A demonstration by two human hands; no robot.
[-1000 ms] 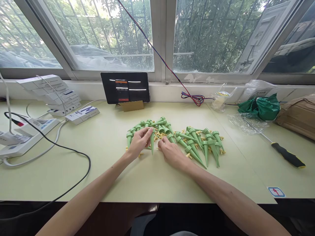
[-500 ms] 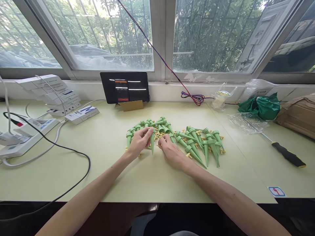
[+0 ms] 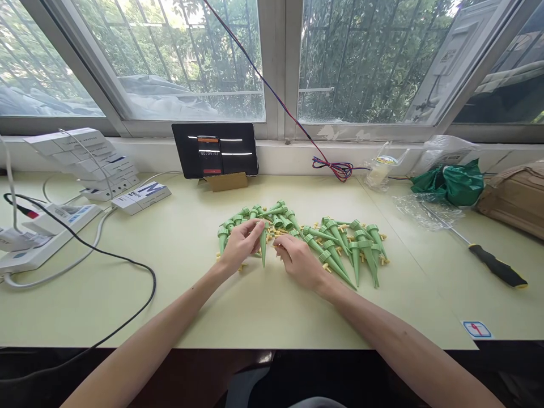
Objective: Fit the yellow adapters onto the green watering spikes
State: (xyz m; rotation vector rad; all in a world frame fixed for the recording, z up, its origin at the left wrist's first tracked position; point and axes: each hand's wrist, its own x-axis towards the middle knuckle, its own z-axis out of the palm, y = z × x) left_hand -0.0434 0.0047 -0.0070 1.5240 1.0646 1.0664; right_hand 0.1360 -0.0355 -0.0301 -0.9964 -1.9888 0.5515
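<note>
My left hand [image 3: 241, 245] pinches a green plastic plant watering spike [image 3: 263, 249], its tip pointing down toward the table. To the right, my right hand [image 3: 300, 262] is closed with curled fingers, and a small yellow valve [image 3: 274, 245] shows at its fingertips, partly hidden. Behind both hands lies a loose heap of green spikes [image 3: 278, 211] with yellow valves among them. More green spikes [image 3: 334, 258], several with yellow T-shaped valves fitted, lie in a pile beside my right hand.
A tablet [image 3: 215, 150] leans on a cardboard stand [image 3: 225, 182] at the back. White boxes [image 3: 96, 158] and a power strip [image 3: 55, 232] with cables are at left. On the right are a screwdriver [image 3: 497, 266], a green bag [image 3: 450, 182] and a brown package [image 3: 516, 195].
My right hand has shifted slightly right, and its fingers have changed their curl near the yellow valves. My left hand holds the spike in nearly the same place.
</note>
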